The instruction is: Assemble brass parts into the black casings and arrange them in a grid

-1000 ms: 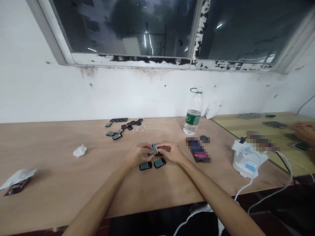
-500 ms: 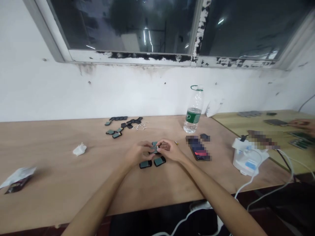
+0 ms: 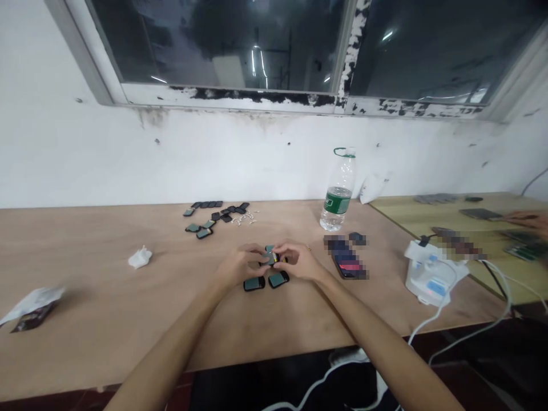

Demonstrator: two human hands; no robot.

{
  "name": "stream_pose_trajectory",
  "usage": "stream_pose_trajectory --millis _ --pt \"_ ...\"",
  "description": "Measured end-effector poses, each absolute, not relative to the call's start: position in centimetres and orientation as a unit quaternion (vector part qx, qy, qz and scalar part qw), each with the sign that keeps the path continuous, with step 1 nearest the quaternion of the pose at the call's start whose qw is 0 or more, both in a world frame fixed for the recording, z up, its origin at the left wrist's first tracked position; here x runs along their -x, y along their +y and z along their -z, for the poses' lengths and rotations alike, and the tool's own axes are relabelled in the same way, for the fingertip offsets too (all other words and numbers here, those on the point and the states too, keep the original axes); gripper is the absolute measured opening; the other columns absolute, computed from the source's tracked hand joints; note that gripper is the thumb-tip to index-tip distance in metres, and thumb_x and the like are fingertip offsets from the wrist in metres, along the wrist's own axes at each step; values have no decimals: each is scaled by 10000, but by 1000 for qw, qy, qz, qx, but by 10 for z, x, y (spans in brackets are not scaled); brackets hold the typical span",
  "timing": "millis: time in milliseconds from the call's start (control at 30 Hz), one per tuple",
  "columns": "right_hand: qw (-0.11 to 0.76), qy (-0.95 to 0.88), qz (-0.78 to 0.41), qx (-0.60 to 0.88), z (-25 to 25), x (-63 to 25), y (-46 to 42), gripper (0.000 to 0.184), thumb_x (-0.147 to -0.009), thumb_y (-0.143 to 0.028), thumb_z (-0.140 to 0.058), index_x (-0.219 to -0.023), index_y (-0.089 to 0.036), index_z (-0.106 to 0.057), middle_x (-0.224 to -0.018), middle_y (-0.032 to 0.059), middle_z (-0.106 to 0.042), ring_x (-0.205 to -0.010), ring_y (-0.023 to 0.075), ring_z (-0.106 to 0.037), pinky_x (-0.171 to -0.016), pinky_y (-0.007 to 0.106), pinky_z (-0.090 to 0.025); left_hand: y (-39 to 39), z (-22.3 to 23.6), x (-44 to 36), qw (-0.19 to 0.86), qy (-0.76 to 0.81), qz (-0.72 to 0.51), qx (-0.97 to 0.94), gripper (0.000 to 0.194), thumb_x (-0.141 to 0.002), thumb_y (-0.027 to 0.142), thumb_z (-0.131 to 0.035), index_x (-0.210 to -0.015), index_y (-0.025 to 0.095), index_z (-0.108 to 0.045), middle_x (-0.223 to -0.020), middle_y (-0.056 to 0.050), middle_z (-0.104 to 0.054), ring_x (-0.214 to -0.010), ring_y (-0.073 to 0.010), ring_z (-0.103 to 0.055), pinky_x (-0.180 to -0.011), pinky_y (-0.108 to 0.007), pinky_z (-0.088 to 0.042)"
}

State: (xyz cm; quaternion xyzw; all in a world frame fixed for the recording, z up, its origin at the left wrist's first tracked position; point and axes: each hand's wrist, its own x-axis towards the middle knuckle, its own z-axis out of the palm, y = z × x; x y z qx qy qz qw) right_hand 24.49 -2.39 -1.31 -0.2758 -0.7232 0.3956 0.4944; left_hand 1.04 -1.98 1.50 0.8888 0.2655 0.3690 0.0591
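Note:
A small black device with a grey-green face is gripped at its left end by my left hand, thumb and fingers closed on it. At its right end are the thumb and fingertips of my right hand, close around a small yellow-and-white spot; the fingers hide part of it. Just beyond my fingertips, another such device shows partly. Nearer to me, two more lie face up on the table, a left one and a right one.
Toward the wall lie several similar black devices and scattered small white bits. A water bottle, a phone and a white power strip with cables are on the right. Crumpled tissue lies left. Another person's hand is far right.
My right fingertips have shifted slightly on the device's right end, where a yellow spot now shows. My left hand keeps its hold. The whole view has moved slightly.

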Motion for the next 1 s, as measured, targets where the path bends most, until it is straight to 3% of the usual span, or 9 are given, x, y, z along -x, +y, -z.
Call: stream_pose_trajectory --millis 133,233,300,400,633,900,1000 --pt "478 -786 -277 278 4 -247 -26 173 -890 -345 -741 -1006 -224 -782 -1127 102 -740 -1051 237 -701 -943 379 -569 -14 -11 -8 75 278 -363 -886 82 -837 213 -757 -882 213 -825 -982 -72 -779 -824 -184 -742 -772 -287 -616" --pt "450 -806 -223 314 -4 -260 -23 222 -978 -291 -606 -1103 -238 -782 -1172 96 -724 -1096 234 -676 -992 396 -541 -7 -6 -1 95 307 -328 -888 87 -802 240 -796 -878 222 -833 -986 -64 -786 -793 -183 -742 -744 -269 -604" --pt "454 -787 -191 373 -6 -274 -16 260 -992 -255 -548 -1096 -219 -783 -1119 102 -714 -1012 229 -677 -903 377 -564 -3 -3 5 104 323 -308 -888 102 -770 271 -829 -862 227 -834 -974 -56 -793 -778 -190 -741 -715 -263 -593" --pt "415 -775 -117 462 -2 -300 -4 252 -905 -138 -561 -986 -181 -796 -1032 115 -706 -1010 261 -654 -976 431 -524 3 0 15 129 350 -271 -887 123 -761 315 -836 -848 229 -825 -960 -53 -797 -815 -203 -744 -718 -262 -581" --pt "260 -823 -109 493 6 -328 2 485 -694 10 -593 -1079 -208 -793 -1125 78 -753 -1131 287 -616 -1050 406 -468 8 -3 27 162 355 -233 -891 164 -777 352 -804 -857 209 -807 -930 -61 -802 -837 -211 -739 -749 -276 -574" --pt "278 -826 -118 476 6 -326 5 355 -751 -31 -639 -1033 -184 -790 -1083 104 -754 -1081 295 -621 -1029 453 -479 9 -8 31 137 353 -240 -894 216 -747 416 -821 -831 218 -806 -926 -71 -801 -797 -224 -747 -708 -289 -585" --pt "311 -821 -130 460 1 -323 1 317 -770 -65 -671 -1044 -185 -777 -1059 102 -740 -1058 281 -625 -1015 451 -485 7 -14 30 140 348 -249 -893 242 -802 455 -790 -861 221 -809 -976 -89 -795 -833 -229 -752 -743 -307 -599"
